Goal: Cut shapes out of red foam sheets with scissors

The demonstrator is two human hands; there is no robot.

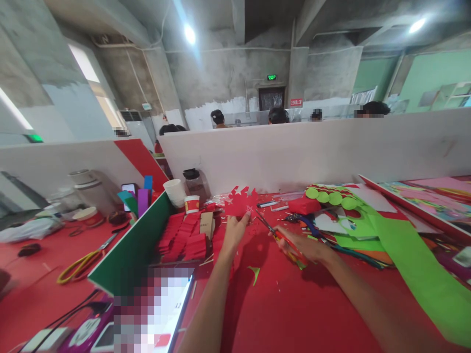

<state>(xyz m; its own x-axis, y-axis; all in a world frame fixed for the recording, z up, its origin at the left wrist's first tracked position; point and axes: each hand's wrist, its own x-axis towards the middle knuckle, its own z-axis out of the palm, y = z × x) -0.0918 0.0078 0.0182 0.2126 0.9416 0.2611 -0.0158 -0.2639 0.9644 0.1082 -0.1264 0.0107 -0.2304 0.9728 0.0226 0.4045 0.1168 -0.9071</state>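
In my left hand (237,228) is a red paper cutout (241,201) with jagged, notched edges, pinched near its lower right part and raised over the red table (272,314). My right hand (290,244) is closed round the red and yellow handles of a pair of scissors (265,223). The blades look slightly parted and point up and left, close to the cutout's right side. Below and between my hands lies a green paper scrap (254,274).
Left: stacked red paper pieces (184,235), a green board (132,250), a tablet (176,304), another pair of scissors (79,267). Right: a long green sheet (415,264), green paper circles (329,197), pliers (309,223). Paper cups (174,192) stand behind. A white partition (294,152) separates other people.
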